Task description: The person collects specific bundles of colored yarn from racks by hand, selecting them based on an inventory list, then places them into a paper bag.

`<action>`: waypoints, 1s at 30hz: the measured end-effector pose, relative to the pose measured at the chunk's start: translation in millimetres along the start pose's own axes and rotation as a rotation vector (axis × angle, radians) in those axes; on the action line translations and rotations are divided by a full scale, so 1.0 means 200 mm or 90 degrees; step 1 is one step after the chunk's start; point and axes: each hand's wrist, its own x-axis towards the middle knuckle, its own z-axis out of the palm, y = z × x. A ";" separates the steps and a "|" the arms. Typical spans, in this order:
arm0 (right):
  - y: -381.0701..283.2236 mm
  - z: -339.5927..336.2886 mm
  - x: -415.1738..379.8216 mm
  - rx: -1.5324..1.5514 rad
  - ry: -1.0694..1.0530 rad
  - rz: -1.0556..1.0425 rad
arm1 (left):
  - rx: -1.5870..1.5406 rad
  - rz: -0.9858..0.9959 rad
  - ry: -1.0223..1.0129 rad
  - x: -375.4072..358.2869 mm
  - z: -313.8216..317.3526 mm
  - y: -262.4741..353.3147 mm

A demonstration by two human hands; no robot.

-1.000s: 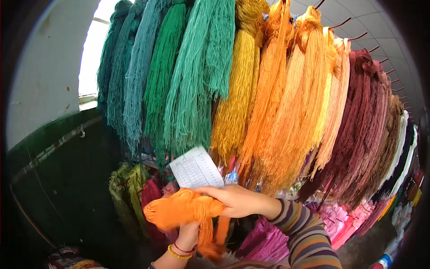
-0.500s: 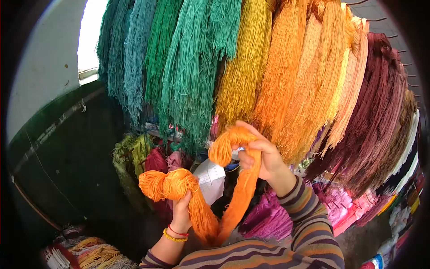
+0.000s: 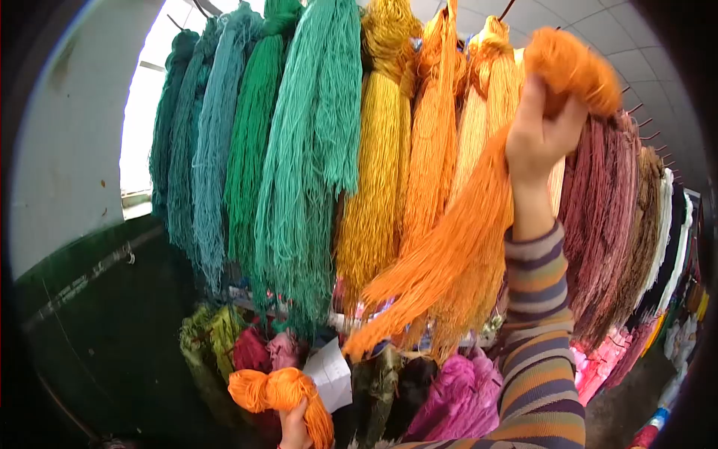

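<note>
My right hand (image 3: 540, 138) is raised high at the right, its fingers wrapped round the knotted top of an orange thread skein (image 3: 464, 232). The skein's loose strands swing down and left across the hanging yarn. Low in the view, my left hand (image 3: 295, 425) grips a second, knotted orange bundle (image 3: 283, 391), partly cut off by the bottom edge. A white paper sheet (image 3: 329, 372) is just right of that bundle. Behind my right hand hang orange skeins (image 3: 432, 142) and pale orange ones (image 3: 490, 93).
Teal and green skeins (image 3: 310, 142) hang at the left, beside golden yellow ones (image 3: 378, 165). Maroon skeins (image 3: 598, 202) hang at the right from hooks. Magenta yarn (image 3: 458, 396) lies lower down. A green and white wall (image 3: 90, 299) stands at the left.
My right hand has risen up and right, carrying its orange skein away from the other bundle. My left hand is lower in view. The view has tilted upward, showing the hooks and skein tops.
</note>
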 end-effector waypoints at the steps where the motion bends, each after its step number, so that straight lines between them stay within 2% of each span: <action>1: 0.08 0.04 0.07 -0.035 0.007 -0.059 | -0.003 0.006 -0.006 0.01 -0.02 -0.01; 4: 0.27 0.13 0.27 -0.141 -0.029 -0.104 | 0.023 -0.052 0.030 0.02 -0.10 -0.02; 6: 0.59 0.20 0.41 -0.342 -0.040 -0.130 | 0.024 -0.041 0.021 0.02 -0.11 -0.01; 8: 0.71 0.29 0.50 -0.625 -0.212 0.017 | 0.028 -0.054 0.027 0.01 -0.06 0.02; 9: 0.62 0.38 0.52 -0.733 -0.363 0.154 | 0.036 -0.045 0.013 0.01 -0.06 0.02; 11: 0.77 0.42 0.44 -0.785 -0.497 0.192 | 0.009 -0.003 -0.043 0.02 -0.11 -0.03; 12: 0.82 0.41 0.40 -0.826 -0.630 0.253 | 0.006 -0.005 -0.040 0.01 -0.14 -0.04; 15: 0.80 0.36 0.19 -0.734 -0.645 0.235 | -0.010 -0.046 -0.059 -0.02 -0.14 -0.05; 18: 0.66 0.28 0.02 -0.676 -0.547 0.244 | 0.031 -0.052 -0.093 -0.07 -0.10 -0.05; 20: 0.50 0.19 -0.09 -0.639 -0.457 0.043 | 0.026 -0.066 -0.134 -0.06 -0.17 -0.13; 22: 0.23 0.08 -0.22 -0.451 -0.437 -0.055 | 0.116 -0.042 -0.161 -0.08 -0.12 -0.16; 23: 0.03 0.01 -0.29 -0.392 -0.475 -0.043 | 0.119 -0.039 -0.208 -0.09 -0.08 -0.16; 24: -0.18 -0.06 -0.36 -0.329 -0.510 -0.021 | 0.125 -0.038 -0.250 -0.09 -0.03 -0.16; 26: -0.54 -0.24 -0.48 -0.110 -0.613 0.128 | 0.113 -0.108 -0.253 -0.11 0.05 -0.18; 27: -0.67 -0.34 -0.55 -0.030 -0.646 0.231 | 0.057 -0.181 -0.295 -0.10 0.08 -0.21; 28: -0.78 -0.45 -0.61 0.049 -0.672 0.336 | 0.097 -0.159 -0.287 -0.12 0.08 -0.27; 29: -0.86 -0.57 -0.66 0.075 -0.727 0.447 | 0.099 -0.188 -0.283 -0.14 0.16 -0.27; 30: -0.94 -0.68 -0.72 0.062 -0.695 0.623 | 0.078 -0.168 -0.304 -0.15 0.24 -0.28</action>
